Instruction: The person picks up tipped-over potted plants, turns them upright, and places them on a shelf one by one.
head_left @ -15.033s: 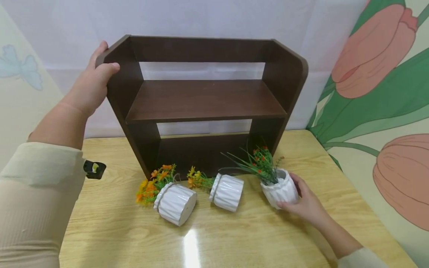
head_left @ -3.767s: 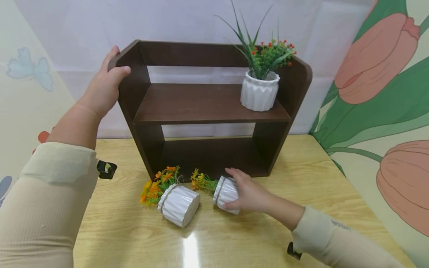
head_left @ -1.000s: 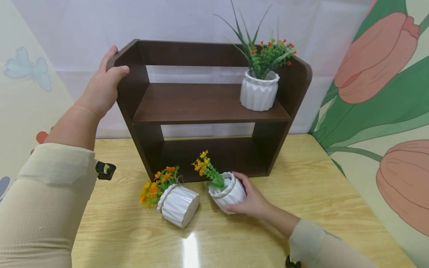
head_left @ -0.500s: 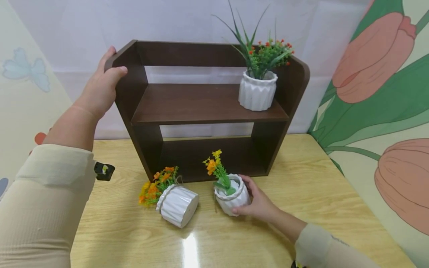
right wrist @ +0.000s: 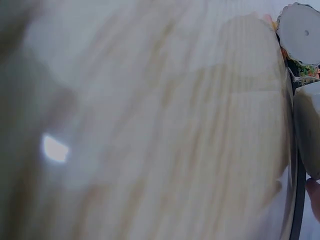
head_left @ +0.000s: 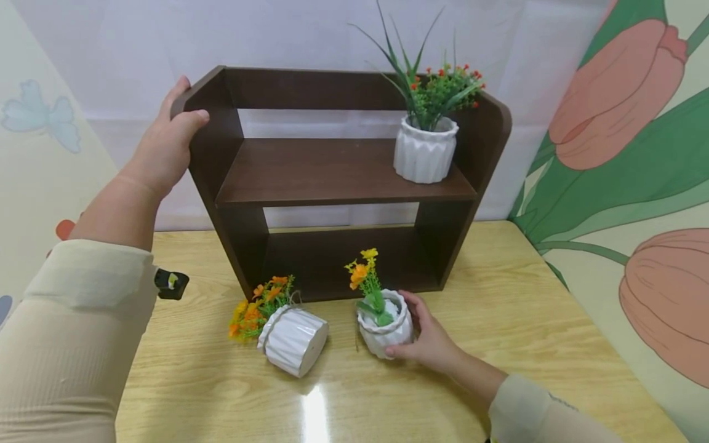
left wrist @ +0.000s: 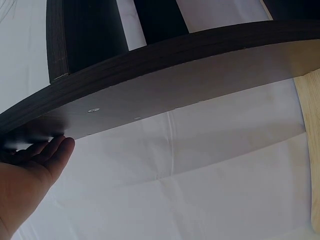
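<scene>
My left hand (head_left: 166,144) grips the upper left side of a dark brown two-tier shelf (head_left: 332,169), thumb on the inner face and fingers on the outer. In the left wrist view, fingers (left wrist: 60,152) lie against the side panel. With my right hand (head_left: 434,338) I hold a white fluted flowerpot (head_left: 388,338) with yellow and orange flowers, tilted slightly, in front of the shelf. The right wrist view shows just part of this pot (right wrist: 309,130) at its edge. Left of it a second white pot (head_left: 293,341) with orange flowers lies on its side.
A white pot (head_left: 425,154) with grass and red flowers stands on the right of the upper tier. The wooden table (head_left: 498,295) runs to a tulip-painted wall on the right. White cloth (head_left: 332,31) hangs behind the shelf.
The red-flowered pot went from my right hand to the upper tier. My right hand then took the yellow-flowered pot, turned it from lying to nearly upright and shifted it slightly right.
</scene>
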`<state>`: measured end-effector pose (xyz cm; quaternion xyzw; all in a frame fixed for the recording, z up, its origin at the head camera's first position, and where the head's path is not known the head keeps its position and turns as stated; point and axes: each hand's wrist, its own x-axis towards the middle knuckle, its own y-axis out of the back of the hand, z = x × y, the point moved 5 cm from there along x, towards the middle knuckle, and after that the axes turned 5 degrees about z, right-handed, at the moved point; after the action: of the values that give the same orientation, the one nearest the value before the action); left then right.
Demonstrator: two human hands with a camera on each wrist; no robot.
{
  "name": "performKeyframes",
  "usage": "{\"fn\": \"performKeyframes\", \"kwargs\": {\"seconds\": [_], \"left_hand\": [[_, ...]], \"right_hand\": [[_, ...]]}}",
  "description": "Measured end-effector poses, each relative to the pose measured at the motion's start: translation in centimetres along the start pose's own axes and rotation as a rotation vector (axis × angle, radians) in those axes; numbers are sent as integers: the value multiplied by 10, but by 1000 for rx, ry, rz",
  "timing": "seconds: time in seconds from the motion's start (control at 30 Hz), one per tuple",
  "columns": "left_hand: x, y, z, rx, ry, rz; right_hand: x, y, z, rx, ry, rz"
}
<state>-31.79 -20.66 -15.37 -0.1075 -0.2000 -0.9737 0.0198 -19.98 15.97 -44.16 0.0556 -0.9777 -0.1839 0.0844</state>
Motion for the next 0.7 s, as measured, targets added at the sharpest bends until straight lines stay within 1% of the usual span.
{"fn": "performKeyframes", "kwargs": {"seconds": [0.13, 0.23, 0.33, 0.57, 0.7], "left_hand": [[0, 0, 0, -4, -3, -1], [0, 0, 0, -5, -5, -1], [1, 0, 0, -4, -8, 1], [2, 0, -1, 1, -15, 6], [2, 0, -1, 5, -11, 5]], "right_hand": [[-2, 0, 0, -1, 40, 15], [-4, 0, 1, 5, 55, 29], [-6, 1, 2, 19, 42, 31], [-11, 2, 7, 103, -24, 22], [-14, 2, 10, 129, -37, 30]]}}
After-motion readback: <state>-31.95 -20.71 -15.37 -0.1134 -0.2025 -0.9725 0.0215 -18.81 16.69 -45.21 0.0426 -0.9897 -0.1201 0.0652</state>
